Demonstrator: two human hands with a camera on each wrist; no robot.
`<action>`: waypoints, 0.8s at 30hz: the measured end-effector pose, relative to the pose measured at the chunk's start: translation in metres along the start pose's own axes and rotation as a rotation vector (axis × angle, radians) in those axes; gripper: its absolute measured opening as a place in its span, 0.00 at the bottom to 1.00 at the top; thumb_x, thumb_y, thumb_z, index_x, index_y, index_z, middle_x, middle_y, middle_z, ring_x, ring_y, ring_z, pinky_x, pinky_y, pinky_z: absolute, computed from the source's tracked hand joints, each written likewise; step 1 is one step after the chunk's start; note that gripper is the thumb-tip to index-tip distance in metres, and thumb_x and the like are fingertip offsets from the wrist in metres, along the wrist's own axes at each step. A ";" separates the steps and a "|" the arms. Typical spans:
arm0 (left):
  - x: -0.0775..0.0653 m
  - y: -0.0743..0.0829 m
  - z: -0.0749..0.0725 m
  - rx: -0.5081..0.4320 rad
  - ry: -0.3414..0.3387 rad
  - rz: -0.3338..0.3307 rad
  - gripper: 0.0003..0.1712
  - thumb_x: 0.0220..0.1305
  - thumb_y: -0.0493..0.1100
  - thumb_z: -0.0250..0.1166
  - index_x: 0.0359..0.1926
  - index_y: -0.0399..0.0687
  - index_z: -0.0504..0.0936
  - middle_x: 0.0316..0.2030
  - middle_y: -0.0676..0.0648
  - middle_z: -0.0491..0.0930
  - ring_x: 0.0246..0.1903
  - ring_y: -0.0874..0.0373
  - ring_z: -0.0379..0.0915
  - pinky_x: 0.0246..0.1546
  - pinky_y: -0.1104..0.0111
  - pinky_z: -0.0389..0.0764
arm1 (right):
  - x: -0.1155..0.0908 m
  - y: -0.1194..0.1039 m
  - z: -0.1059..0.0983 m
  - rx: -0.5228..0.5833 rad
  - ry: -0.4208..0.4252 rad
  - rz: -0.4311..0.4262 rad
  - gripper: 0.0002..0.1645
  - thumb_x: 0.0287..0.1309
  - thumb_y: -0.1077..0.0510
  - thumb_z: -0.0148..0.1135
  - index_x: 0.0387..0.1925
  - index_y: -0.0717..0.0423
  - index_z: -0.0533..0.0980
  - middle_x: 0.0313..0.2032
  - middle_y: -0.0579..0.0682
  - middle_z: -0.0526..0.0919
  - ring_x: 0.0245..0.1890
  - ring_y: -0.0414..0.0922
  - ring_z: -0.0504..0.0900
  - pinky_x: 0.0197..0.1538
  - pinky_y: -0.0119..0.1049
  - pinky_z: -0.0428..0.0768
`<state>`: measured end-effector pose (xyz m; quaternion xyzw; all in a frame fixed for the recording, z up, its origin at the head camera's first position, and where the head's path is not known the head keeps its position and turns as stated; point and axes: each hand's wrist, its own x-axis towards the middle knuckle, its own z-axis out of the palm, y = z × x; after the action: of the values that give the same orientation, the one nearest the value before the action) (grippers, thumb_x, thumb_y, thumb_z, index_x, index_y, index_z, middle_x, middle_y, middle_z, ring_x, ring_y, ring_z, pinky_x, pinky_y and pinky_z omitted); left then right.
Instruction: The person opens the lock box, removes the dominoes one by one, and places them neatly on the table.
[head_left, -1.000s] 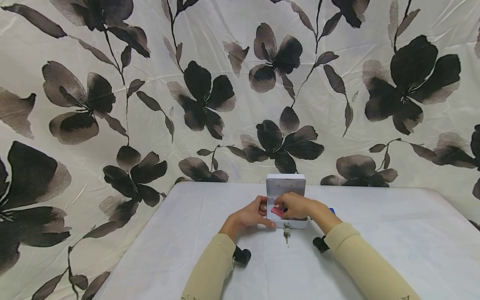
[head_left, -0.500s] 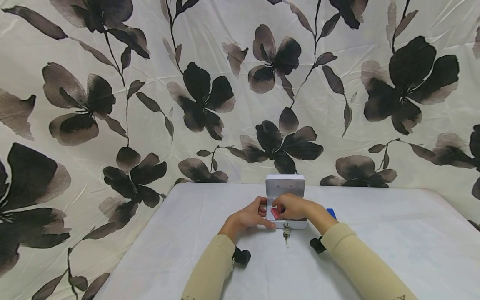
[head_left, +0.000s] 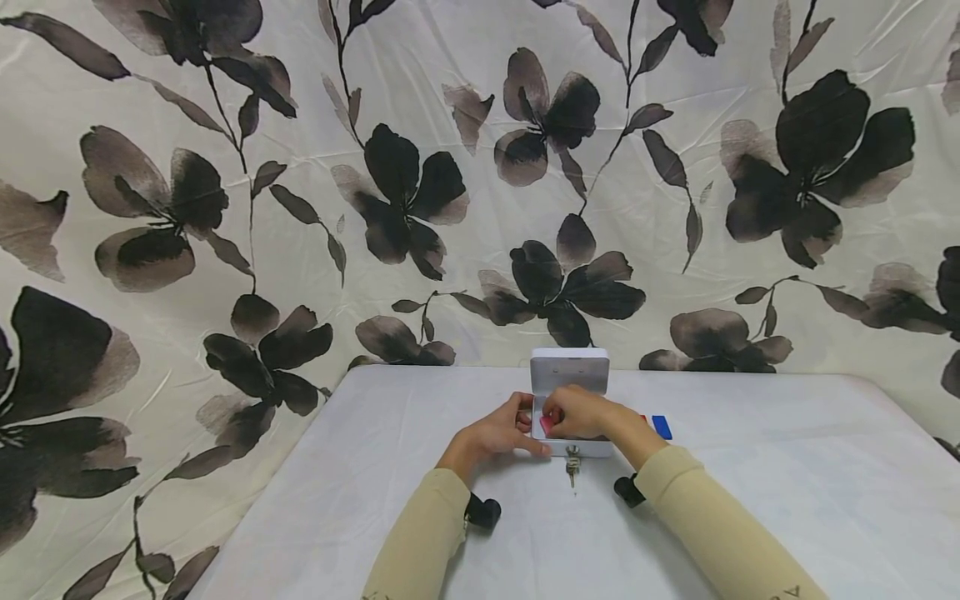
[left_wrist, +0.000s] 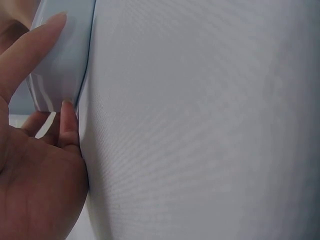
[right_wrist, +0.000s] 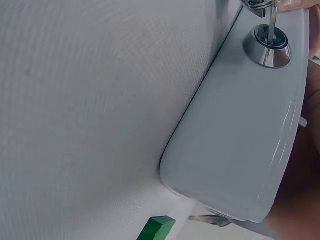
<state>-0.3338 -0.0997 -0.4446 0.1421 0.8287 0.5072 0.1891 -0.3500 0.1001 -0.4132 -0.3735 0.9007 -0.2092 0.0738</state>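
Note:
A small pale metal cash box (head_left: pixel 592 450) stands on the table with its lid (head_left: pixel 570 364) raised. My left hand (head_left: pixel 491 432) grips its left side, the thumb on the front wall and the fingers round the side, as the left wrist view also shows. Inside the box, my right hand (head_left: pixel 579 411) pinches a pinkish-red block (head_left: pixel 547 425) near the left inner wall; the fingers cover part of it. Keys (head_left: pixel 573 472) hang from the front lock (right_wrist: pixel 272 45). In the right wrist view the front wall hides most of the right hand.
To the right of the box lies a blue block (head_left: pixel 662 427), with a bit of red showing beside it behind my right wrist. A green block (right_wrist: pixel 157 228) appears low in the right wrist view. A flower-patterned cloth (head_left: pixel 412 275) hangs behind the white table (head_left: pixel 787 483).
My right hand has shifted slightly left inside the box, and the red block has turned in its fingers. More of the blue block shows now. The left hand has stayed put.

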 end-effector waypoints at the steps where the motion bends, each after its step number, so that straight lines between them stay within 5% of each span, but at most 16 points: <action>1: 0.000 0.000 0.000 0.000 0.001 0.000 0.47 0.52 0.36 0.80 0.68 0.46 0.62 0.49 0.45 0.68 0.52 0.52 0.65 0.57 0.59 0.67 | 0.000 0.000 0.000 -0.003 0.000 0.004 0.07 0.57 0.62 0.75 0.35 0.60 0.84 0.24 0.44 0.77 0.27 0.37 0.71 0.34 0.32 0.71; 8: -0.001 0.002 0.000 0.004 0.000 -0.012 0.46 0.52 0.38 0.81 0.67 0.47 0.62 0.49 0.45 0.68 0.52 0.52 0.65 0.56 0.59 0.67 | -0.002 -0.002 -0.003 -0.021 0.011 0.006 0.08 0.59 0.60 0.74 0.38 0.59 0.84 0.25 0.43 0.78 0.28 0.38 0.72 0.35 0.34 0.72; 24: 0.001 0.001 -0.001 0.017 0.000 -0.032 0.47 0.52 0.40 0.81 0.68 0.47 0.62 0.50 0.45 0.68 0.53 0.51 0.65 0.57 0.58 0.69 | -0.020 0.004 -0.011 0.198 0.105 -0.003 0.21 0.61 0.60 0.72 0.53 0.67 0.81 0.43 0.54 0.87 0.41 0.46 0.82 0.49 0.42 0.82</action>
<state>-0.3349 -0.0993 -0.4436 0.1303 0.8352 0.4971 0.1959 -0.3417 0.1202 -0.4050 -0.3542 0.8777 -0.3167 0.0626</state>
